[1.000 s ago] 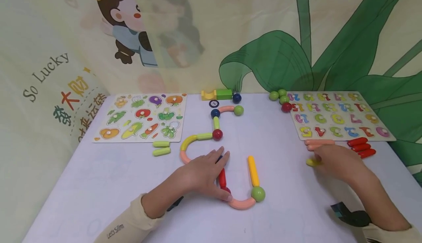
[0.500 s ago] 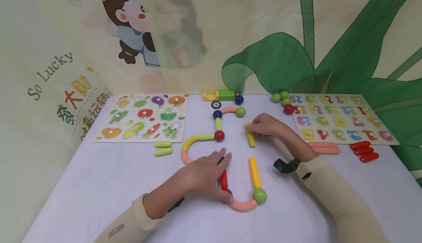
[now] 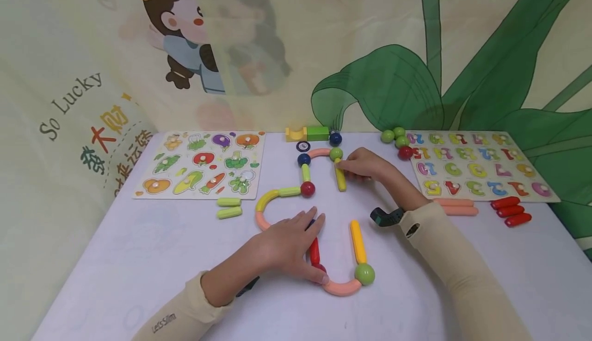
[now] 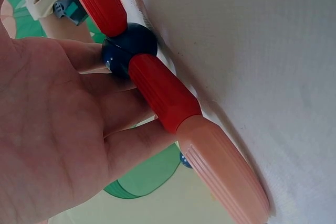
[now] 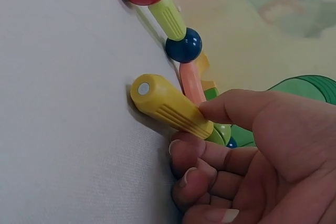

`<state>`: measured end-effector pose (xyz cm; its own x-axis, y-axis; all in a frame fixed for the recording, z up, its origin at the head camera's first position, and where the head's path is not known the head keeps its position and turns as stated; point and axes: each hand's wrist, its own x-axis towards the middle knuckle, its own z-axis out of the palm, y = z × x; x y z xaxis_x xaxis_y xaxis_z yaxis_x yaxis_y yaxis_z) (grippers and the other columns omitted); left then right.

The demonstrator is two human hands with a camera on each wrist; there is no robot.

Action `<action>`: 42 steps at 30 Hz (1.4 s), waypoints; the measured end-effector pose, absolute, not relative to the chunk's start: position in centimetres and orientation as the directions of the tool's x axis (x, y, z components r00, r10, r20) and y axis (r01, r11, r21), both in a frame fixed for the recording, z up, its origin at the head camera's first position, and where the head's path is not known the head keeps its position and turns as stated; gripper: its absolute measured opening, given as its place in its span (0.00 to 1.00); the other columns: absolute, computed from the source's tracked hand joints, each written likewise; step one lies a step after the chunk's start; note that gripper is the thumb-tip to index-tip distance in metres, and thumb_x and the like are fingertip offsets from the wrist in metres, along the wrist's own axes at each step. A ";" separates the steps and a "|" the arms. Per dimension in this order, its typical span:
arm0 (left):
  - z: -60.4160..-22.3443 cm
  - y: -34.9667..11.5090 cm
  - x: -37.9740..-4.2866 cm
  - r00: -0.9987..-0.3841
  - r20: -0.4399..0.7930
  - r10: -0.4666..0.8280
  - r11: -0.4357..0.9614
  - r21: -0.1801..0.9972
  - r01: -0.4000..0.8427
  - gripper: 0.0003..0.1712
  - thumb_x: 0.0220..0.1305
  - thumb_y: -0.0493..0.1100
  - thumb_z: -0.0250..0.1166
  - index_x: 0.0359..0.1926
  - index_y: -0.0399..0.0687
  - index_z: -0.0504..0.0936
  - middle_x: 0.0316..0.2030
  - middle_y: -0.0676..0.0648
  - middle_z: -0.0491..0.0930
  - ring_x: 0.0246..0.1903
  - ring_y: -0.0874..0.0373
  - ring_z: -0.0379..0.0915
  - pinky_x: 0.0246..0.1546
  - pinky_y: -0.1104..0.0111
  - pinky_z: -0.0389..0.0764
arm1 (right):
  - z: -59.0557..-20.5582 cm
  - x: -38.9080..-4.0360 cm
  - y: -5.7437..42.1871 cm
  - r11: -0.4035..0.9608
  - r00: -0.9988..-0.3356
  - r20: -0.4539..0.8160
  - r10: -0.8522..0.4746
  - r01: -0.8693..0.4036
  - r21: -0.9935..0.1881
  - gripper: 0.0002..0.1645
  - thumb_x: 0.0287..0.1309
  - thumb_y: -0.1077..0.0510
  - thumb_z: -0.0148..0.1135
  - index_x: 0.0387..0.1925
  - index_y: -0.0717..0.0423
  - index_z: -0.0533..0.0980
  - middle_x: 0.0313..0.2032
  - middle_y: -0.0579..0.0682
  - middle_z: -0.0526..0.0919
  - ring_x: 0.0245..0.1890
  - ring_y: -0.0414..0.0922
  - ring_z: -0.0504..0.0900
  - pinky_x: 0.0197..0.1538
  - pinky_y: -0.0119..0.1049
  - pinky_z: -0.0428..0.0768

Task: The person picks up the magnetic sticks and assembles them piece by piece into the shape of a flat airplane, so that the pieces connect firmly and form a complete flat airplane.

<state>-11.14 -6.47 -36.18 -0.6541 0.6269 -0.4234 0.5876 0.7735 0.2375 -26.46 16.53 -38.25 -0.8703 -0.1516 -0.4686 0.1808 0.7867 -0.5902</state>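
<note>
Just moved yellow stick (image 3: 341, 177) up against green ball (image 3: 336, 153) at far end of chain (image 3: 289, 192), apparently lengthening it by one piece. Pinching stick in right hand (image 3: 365, 164); resting left hand (image 3: 288, 244), fingers spread, across dark blue ball (image 4: 137, 45).

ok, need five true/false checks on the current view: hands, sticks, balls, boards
1. The right hand pinches a yellow stick. True.
2. The left hand is a tight fist. False; the left hand's fingers are extended, over a blue ball.
3. One end of the yellow stick is at a red ball. False; it is at a green ball.
4. Three red sticks lie beside the number board. True.
5. In the head view, the vegetable board is right of the number board. False; the vegetable board is left.
</note>
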 end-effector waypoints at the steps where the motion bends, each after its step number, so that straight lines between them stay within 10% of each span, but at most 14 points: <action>1: -36.2 -6.5 -11.1 -0.654 -0.423 0.627 0.773 0.236 0.589 0.65 0.31 0.80 0.59 0.70 0.59 0.48 0.68 0.49 0.46 0.65 0.51 0.45 0.54 0.53 0.66 | -38.2 -26.4 16.6 0.788 -0.870 -0.467 -0.157 0.174 -0.591 0.26 0.54 0.39 0.55 0.23 0.59 0.76 0.18 0.51 0.74 0.15 0.44 0.67 0.16 0.32 0.63; 15: -36.6 -8.0 -9.2 -0.625 -0.258 0.736 0.670 0.152 0.727 0.57 0.43 0.80 0.43 0.70 0.54 0.49 0.69 0.47 0.44 0.66 0.47 0.39 0.59 0.51 0.55 | -36.5 -26.2 12.7 0.801 -0.924 -0.198 -0.328 -0.160 -0.577 0.19 0.55 0.47 0.58 0.20 0.57 0.72 0.18 0.50 0.69 0.22 0.47 0.68 0.24 0.34 0.65; 25: -37.1 -9.5 -4.8 -0.463 -0.298 0.835 0.526 0.181 0.831 0.53 0.48 0.77 0.43 0.70 0.57 0.43 0.69 0.52 0.41 0.67 0.53 0.34 0.60 0.52 0.54 | -35.3 -25.4 1.9 0.553 -0.595 -0.071 -0.801 -0.689 -0.468 0.11 0.59 0.55 0.55 0.41 0.50 0.79 0.32 0.39 0.77 0.32 0.38 0.72 0.36 0.27 0.72; 31: -37.1 -9.4 -4.4 -0.457 -0.257 0.852 0.499 0.128 0.857 0.53 0.51 0.74 0.47 0.70 0.52 0.44 0.69 0.49 0.41 0.67 0.51 0.35 0.60 0.53 0.54 | -35.8 -23.7 -4.9 0.450 -0.433 -0.130 -0.892 -0.824 -0.344 0.08 0.60 0.55 0.54 0.37 0.50 0.78 0.30 0.41 0.75 0.31 0.38 0.69 0.34 0.27 0.67; 42: -37.1 -9.4 -4.0 -0.467 -0.232 0.853 0.496 0.089 0.864 0.54 0.51 0.73 0.50 0.70 0.49 0.46 0.69 0.47 0.43 0.67 0.50 0.36 0.60 0.55 0.55 | -36.6 -22.1 -7.5 0.439 -0.417 -0.151 -0.896 -0.881 -0.176 0.09 0.58 0.58 0.55 0.41 0.49 0.75 0.28 0.42 0.71 0.30 0.39 0.67 0.32 0.27 0.65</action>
<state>-4.00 -9.40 -37.13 -0.4666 0.8534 -0.2324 0.8636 0.4964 0.0889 -22.06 -7.46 -36.61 -0.4169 -0.8963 -0.1514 -0.8809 0.4394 -0.1759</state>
